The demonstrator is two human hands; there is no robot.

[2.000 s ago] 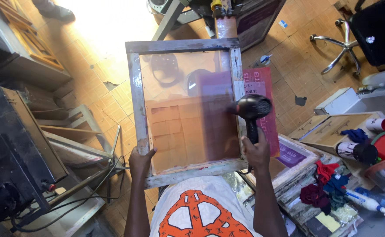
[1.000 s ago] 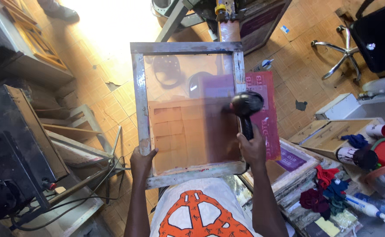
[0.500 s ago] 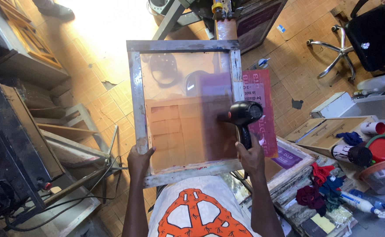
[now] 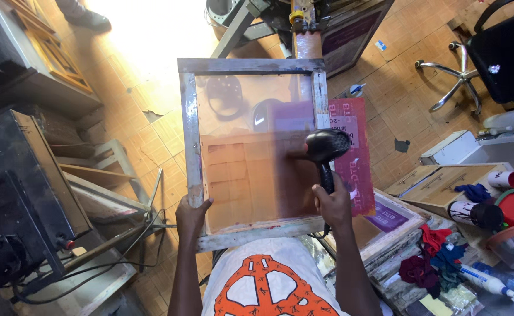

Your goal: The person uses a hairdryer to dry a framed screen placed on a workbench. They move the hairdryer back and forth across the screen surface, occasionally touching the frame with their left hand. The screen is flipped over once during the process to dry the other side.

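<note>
The left hand (image 4: 191, 215) gripped the screen-printing frame (image 4: 190, 140) at its lower left corner while the right hand (image 4: 334, 205), closed on the black hair dryer (image 4: 325, 146), aimed at the mesh's right side, which looked darker than the rest.

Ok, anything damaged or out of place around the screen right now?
A floor tile left of the screen frame looks chipped, with a dark broken patch. Rags lie heaped on stacked frames at right.

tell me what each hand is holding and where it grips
The left hand grips the wooden-framed mesh printing screen at its lower left corner. The right hand holds the black hair dryer by its handle.
</note>
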